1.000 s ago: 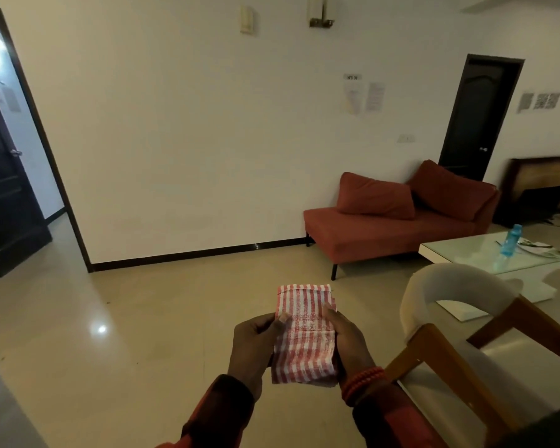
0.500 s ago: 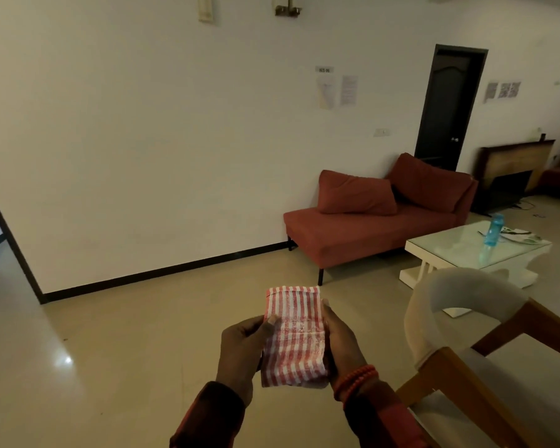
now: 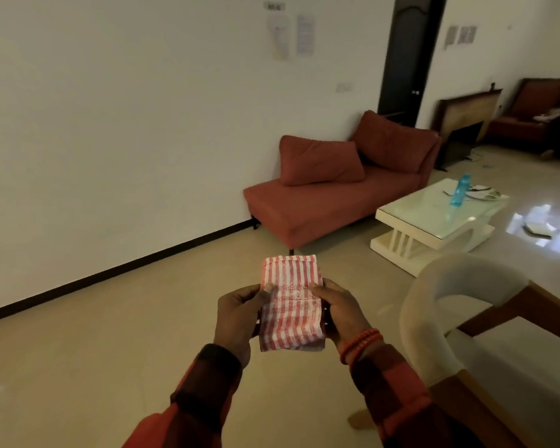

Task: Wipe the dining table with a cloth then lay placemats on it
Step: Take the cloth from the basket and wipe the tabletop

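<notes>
A folded red-and-white striped cloth (image 3: 290,305) is held in front of me at chest height over the floor. My left hand (image 3: 236,315) grips its left edge with the thumb on top. On the other side, my right hand (image 3: 335,310) grips the right edge, red beads on its wrist. No dining table or placemats are in view.
A wooden chair with a pale curved backrest (image 3: 459,295) stands close on my right. A red sofa (image 3: 340,189) sits against the wall ahead. Right of it is a white coffee table (image 3: 434,218) with a blue bottle (image 3: 459,190). A dark door (image 3: 404,59) lies beyond.
My view has swung to the right: the open doorway on the left is gone and the sofa and coffee table have shifted left and nearer. Both hands keep holding the cloth.
</notes>
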